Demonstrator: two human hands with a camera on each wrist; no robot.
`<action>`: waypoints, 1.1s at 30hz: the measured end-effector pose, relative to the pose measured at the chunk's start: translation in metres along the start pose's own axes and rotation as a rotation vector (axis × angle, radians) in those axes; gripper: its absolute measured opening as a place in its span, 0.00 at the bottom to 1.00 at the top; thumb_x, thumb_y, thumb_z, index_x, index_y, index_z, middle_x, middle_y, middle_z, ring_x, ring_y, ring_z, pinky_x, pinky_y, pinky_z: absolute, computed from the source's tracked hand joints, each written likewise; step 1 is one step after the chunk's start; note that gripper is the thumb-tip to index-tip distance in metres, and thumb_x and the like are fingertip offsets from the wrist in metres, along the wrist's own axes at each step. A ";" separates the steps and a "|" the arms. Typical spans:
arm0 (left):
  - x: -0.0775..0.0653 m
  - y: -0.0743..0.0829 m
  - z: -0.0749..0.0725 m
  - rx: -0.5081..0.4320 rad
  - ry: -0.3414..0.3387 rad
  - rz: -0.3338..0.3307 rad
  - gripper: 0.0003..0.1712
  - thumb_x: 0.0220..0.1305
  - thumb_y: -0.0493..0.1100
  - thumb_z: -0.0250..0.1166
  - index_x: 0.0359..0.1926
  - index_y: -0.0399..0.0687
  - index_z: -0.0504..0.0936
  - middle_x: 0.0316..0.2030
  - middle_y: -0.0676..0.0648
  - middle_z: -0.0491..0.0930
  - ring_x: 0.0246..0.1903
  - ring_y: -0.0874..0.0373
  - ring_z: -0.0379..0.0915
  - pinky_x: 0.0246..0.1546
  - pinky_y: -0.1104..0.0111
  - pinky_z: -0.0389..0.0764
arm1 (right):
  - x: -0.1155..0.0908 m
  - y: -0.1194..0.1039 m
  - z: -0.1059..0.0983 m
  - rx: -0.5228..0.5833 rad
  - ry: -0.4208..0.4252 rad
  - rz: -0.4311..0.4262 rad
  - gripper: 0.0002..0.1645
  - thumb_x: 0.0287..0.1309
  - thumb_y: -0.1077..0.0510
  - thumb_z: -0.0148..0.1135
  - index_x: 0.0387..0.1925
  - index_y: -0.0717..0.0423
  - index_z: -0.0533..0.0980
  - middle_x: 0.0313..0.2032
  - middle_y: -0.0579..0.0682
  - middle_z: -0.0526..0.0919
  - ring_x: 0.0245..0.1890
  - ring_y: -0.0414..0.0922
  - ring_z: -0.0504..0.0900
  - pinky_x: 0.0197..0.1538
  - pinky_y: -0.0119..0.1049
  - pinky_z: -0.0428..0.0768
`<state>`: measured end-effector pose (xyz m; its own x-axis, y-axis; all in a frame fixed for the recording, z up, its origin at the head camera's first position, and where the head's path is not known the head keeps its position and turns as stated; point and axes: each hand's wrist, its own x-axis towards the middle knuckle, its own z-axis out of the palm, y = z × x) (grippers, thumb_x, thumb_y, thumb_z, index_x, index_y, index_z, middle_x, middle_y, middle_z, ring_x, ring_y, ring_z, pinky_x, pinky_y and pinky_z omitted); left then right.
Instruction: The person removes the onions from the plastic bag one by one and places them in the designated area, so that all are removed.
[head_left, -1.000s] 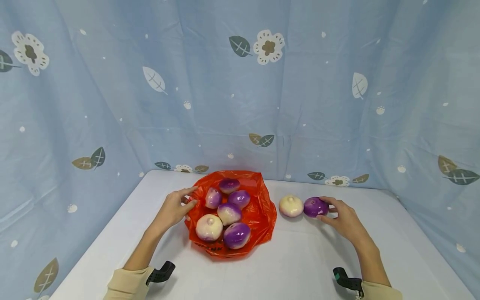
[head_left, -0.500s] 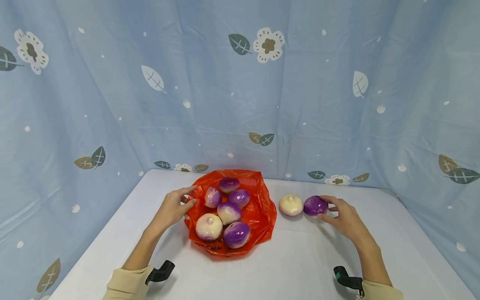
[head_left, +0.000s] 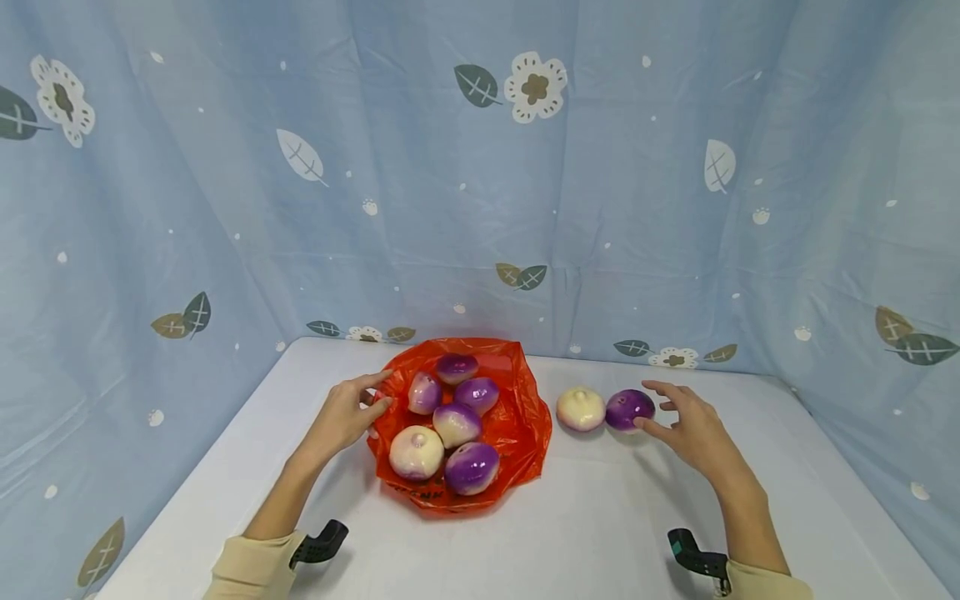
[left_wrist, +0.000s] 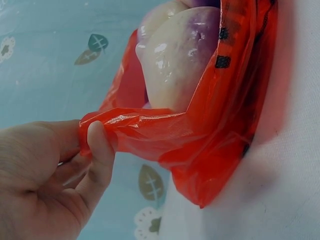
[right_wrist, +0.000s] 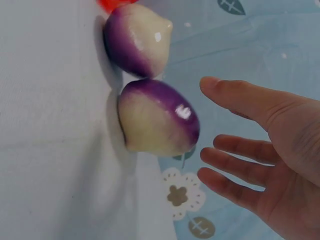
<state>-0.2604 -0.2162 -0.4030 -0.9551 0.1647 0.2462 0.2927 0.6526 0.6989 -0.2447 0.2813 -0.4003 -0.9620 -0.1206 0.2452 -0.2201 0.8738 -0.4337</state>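
We see one crinkled red plastic bag point(head_left: 531, 433) spread wide on a white table point(head_left: 585, 533). At its left edge, a left hand point(head_left: 341, 417) pinches the rim between thumb and fingers. Well to the bag's right, an empty right hand point(head_left: 696, 433) holds its thumb and fingers apart, gripping nothing, just beside a glossy round bulb, mostly deep purple from above point(head_left: 628, 410). Between that bulb and the bag sits a glossy cream-topped bulb with a small nub point(head_left: 581, 409); the two bulbs touch. Inside the bag we count six shiny purple-and-cream bulbs point(head_left: 457, 426), making eight altogether. Nearer us than the bag, each wrist wears one black device, two in all.
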 end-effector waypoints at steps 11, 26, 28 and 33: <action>0.000 0.000 -0.002 0.025 -0.006 -0.018 0.28 0.63 0.35 0.65 0.64 0.40 0.74 0.52 0.34 0.81 0.28 0.56 0.75 0.18 0.72 0.78 | -0.001 -0.025 -0.005 -0.001 0.005 -0.073 0.37 0.53 0.53 0.73 0.64 0.56 0.70 0.54 0.66 0.78 0.51 0.65 0.80 0.44 0.54 0.85; 0.000 -0.004 0.001 0.022 0.009 -0.002 0.27 0.62 0.35 0.66 0.63 0.40 0.76 0.51 0.35 0.81 0.25 0.59 0.74 0.16 0.71 0.76 | -0.002 -0.061 0.012 0.025 -0.041 -0.132 0.35 0.53 0.54 0.73 0.63 0.49 0.73 0.53 0.57 0.79 0.51 0.58 0.80 0.51 0.55 0.83; 0.000 -0.003 0.001 0.025 0.010 0.001 0.27 0.62 0.35 0.66 0.63 0.40 0.76 0.50 0.35 0.82 0.25 0.59 0.74 0.16 0.71 0.76 | -0.002 -0.065 0.015 0.034 -0.048 -0.140 0.34 0.53 0.54 0.73 0.62 0.49 0.73 0.54 0.58 0.79 0.53 0.58 0.80 0.52 0.55 0.83; 0.000 -0.003 0.002 0.037 0.017 0.005 0.27 0.62 0.35 0.66 0.63 0.40 0.76 0.48 0.36 0.83 0.26 0.58 0.73 0.16 0.72 0.75 | -0.003 -0.078 0.021 0.056 -0.070 -0.141 0.35 0.53 0.51 0.73 0.63 0.46 0.73 0.57 0.57 0.78 0.56 0.57 0.80 0.50 0.54 0.84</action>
<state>-0.2615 -0.2166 -0.4062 -0.9526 0.1560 0.2613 0.2955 0.6789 0.6721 -0.2279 0.2038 -0.3860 -0.9293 -0.2743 0.2473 -0.3606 0.8183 -0.4475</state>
